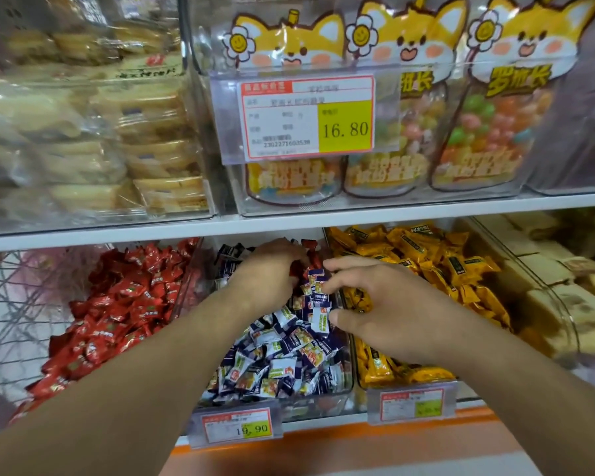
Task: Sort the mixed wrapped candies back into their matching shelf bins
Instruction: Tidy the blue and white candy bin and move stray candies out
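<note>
Three clear bins stand side by side on the lower shelf. The left one holds red wrapped candies (pixel 124 304), the middle one blue-and-white wrapped candies (pixel 282 355), the right one yellow wrapped candies (pixel 423 255). My left hand (pixel 268 276) reaches deep into the back of the middle bin, fingers curled round red candies (pixel 294 269) lying among the blue ones. My right hand (pixel 375 310) hovers over the border of the middle and yellow bins; its fingers are curled round a yellow candy (pixel 358 300), and its thumb touches a blue-and-white wrapper.
The upper shelf edge (pixel 289 223) runs just above my hands. It carries bags of fox-printed sweets (pixel 392 97) behind a 16.80 price tag (pixel 306 118) and packed biscuits (pixel 117 132) at left. Price tags (pixel 237 429) hang on the bin fronts. Pale cakes (pixel 564 286) fill the far-right bin.
</note>
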A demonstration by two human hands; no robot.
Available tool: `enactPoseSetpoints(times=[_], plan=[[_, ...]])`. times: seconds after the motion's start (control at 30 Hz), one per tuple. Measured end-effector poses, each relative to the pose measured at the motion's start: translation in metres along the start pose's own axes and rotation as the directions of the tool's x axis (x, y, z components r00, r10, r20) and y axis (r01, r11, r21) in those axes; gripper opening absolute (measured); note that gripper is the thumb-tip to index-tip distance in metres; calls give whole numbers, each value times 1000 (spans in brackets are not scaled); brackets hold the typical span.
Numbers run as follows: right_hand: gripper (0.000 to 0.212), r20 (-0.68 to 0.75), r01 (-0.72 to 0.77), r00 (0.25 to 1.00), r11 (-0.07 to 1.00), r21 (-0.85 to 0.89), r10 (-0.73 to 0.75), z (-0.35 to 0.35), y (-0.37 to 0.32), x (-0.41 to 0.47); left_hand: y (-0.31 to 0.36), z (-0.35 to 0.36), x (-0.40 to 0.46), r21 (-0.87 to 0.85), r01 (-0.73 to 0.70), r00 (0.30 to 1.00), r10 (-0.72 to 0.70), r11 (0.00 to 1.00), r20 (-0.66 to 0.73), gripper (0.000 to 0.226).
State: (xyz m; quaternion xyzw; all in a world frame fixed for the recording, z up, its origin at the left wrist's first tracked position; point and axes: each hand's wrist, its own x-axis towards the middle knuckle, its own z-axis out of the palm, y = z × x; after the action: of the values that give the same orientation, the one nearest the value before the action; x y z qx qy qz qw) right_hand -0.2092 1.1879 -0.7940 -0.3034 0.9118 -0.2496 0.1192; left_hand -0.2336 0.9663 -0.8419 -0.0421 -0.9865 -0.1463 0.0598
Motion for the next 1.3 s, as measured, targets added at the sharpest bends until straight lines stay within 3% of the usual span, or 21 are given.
enactPoseSetpoints(times=[0.2, 0.4, 0.6, 0.7, 0.77, 0.87, 1.0, 1.13, 1.3], plan=[[35, -17, 4, 1000, 1000, -19, -4, 2, -2, 0, 0, 0, -7, -65, 73, 988, -81, 995, -134, 4], [37, -28, 10, 1000, 999, -46, -11, 5, -6, -1, 2, -18, -29, -242, 141, 937, -208, 960, -281, 4], [39, -89, 15, 996, 994, -111, -25, 8, -16, -1, -6, -63, -88, -459, 217, 883, -374, 861, -284, 7], [42, -153, 5, 988, 989, -147, -28, 11, -22, 2, -24, -85, -116, -420, 315, 810, -472, 851, -349, 19], [41, -182, -13, 983, 987, -160, -17, 12, -26, 6, -43, -90, -129, -320, 387, 787, -491, 865, -375, 14], [38, -222, -29, 975, 983, -182, -13, 11, -32, 18, -62, -81, -139, -147, 394, 858, -421, 907, -296, 28], [42, -235, -47, 971, 942, -332, -35, 17, -36, 48, -66, -63, -143, -143, 190, 967, -210, 971, -145, 44], [43, -145, -72, 989, 855, -513, -4, 25, -42, 80, -65, -51, -146, -159, 159, 985, -169, 974, -46, 56], [38, -156, -90, 987, 688, -720, -34, 37, -40, 104, -69, -54, -152, -175, 152, 987, -157, 973, -15, 61]])
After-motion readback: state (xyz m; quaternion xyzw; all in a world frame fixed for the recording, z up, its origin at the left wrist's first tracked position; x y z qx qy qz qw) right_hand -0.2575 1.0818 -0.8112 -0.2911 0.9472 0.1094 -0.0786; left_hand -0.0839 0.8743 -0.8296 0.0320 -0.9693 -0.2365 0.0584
